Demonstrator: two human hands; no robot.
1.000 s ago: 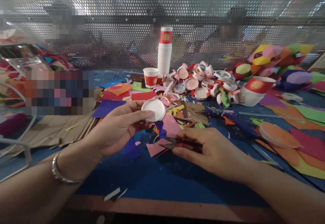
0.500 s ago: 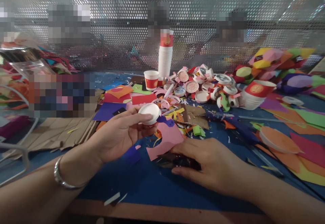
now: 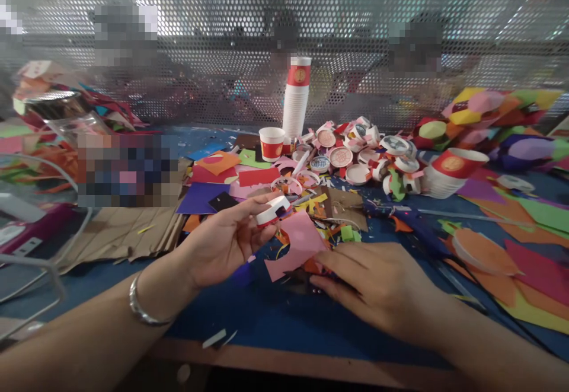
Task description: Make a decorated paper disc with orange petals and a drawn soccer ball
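My left hand (image 3: 226, 238) is closed around a short cut-down paper cup piece (image 3: 267, 219), white with a red band, tilted on its side; a dark patch shows on its wall. In front of my right hand (image 3: 377, 285) lies a pink paper sheet (image 3: 304, 235) with a curved cut-out. The right fingers are bent together at the sheet's lower right edge, over small orange and dark bits. What they pinch there is mostly hidden. Yellow and green paper scraps (image 3: 351, 233) lie just beyond the sheet.
A tall stack of paper cups (image 3: 296, 107) stands at the back beside a single cup (image 3: 272, 143). Many decorated cup pieces (image 3: 341, 156) are heaped right of it. A blue glue gun (image 3: 413, 226), coloured paper (image 3: 537, 267) and flattened cardboard (image 3: 124, 232) lie around.
My left hand has turned the cup piece from its white flat face up to its side. My right fingers have drawn closer together near the pink sheet. The view has shifted slightly.
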